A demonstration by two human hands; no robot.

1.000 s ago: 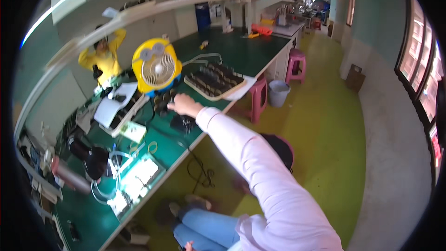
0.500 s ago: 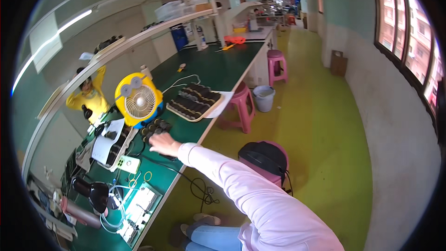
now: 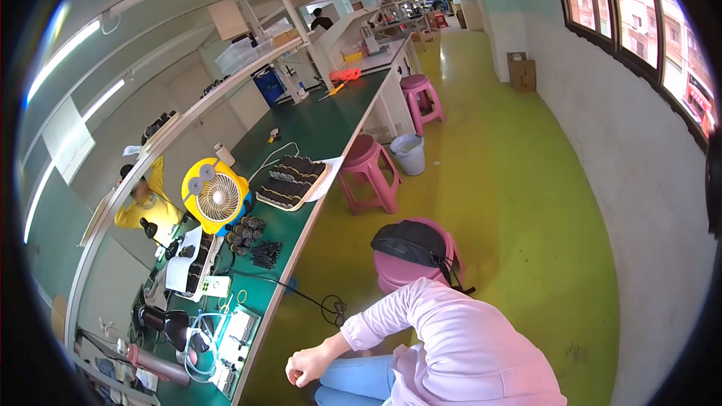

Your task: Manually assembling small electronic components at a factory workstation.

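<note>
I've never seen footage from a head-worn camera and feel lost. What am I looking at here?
There's no robot: a person works bare-handed. The view comes from the left of two wide cameras on their head, so straight edges bend.

The right hand comes out of a pale pink sleeve, beside the jeans and off the bench. Its fingers look curled; no held object shows, though something small could be hidden. The left hand is out of view.

On the green bench are a yellow fan, rows of dark parts, dark cylinders, a bundle of black pieces and a black lamp. Another person in yellow is beyond the bench.
</note>
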